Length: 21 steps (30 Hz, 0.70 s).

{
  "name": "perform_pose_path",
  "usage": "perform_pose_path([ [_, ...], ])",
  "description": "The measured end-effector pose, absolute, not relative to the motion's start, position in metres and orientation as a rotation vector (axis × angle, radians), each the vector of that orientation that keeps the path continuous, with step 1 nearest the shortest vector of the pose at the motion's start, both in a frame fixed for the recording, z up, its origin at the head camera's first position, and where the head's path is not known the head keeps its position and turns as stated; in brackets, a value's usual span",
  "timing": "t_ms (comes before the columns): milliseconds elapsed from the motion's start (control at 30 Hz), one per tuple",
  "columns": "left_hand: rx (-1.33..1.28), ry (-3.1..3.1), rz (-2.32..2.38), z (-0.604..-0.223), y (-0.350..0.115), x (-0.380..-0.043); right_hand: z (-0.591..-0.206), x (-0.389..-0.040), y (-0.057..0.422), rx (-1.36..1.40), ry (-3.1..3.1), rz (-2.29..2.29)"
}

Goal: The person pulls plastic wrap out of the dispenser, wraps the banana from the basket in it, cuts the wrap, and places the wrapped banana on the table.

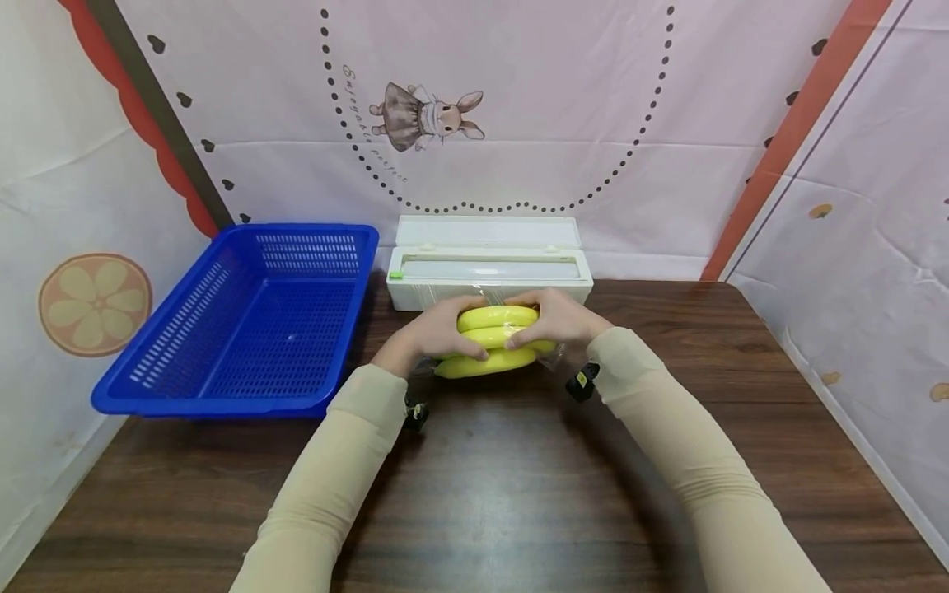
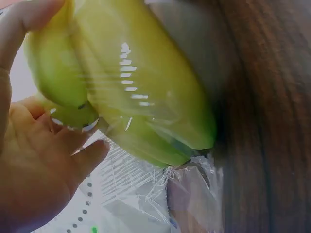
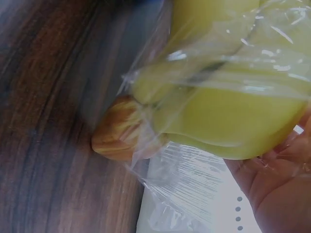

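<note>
A bunch of yellow bananas (image 1: 493,338) is held between both hands, just in front of a white cling film dispenser (image 1: 415,295). My left hand (image 1: 439,326) grips its left end, thumb across the near side and fingers behind. At the other end, my right hand (image 1: 558,319) holds it the same way. Clear cling film (image 3: 233,80) lies over the fruit, its glossy creases plain in the right wrist view. Loose crumpled film (image 2: 194,182) hangs past the green tips in the left wrist view. The brownish stem end (image 3: 121,133) shows through film at the right.
A blue plastic basket (image 1: 222,406) stands on the left of the dark wooden table (image 1: 489,486). The dispenser's lid (image 1: 489,231) is raised, and a green slider (image 1: 396,274) sits at its left edge. Printed cloth walls (image 1: 519,99) enclose the back and sides.
</note>
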<state>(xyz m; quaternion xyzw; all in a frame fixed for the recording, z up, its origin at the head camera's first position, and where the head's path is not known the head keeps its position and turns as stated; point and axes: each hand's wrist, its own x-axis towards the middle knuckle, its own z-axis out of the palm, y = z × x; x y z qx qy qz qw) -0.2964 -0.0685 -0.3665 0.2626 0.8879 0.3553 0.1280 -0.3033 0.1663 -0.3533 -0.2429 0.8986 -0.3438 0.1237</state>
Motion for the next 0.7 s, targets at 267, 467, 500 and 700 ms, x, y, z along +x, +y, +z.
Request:
perform_pose_path([
  [267,1.028,3.001,0.769,-0.372,-0.062,-0.274,-0.350,-0.310,0.164,-0.676,2.598,-0.984],
  [467,1.298,3.224,0.575,-0.376,-0.052,-0.261,-0.349,-0.315,0.164,-0.675,2.561,-0.989],
  [500,1.298,3.236,0.538,-0.376,-0.051,-0.260,-0.349,-0.316,0.164,-0.665,2.558,-0.990],
  [700,1.196,3.269,0.335,-0.379,-0.044,-0.258,-0.350,-0.318,0.166,-0.604,2.561,-0.992],
])
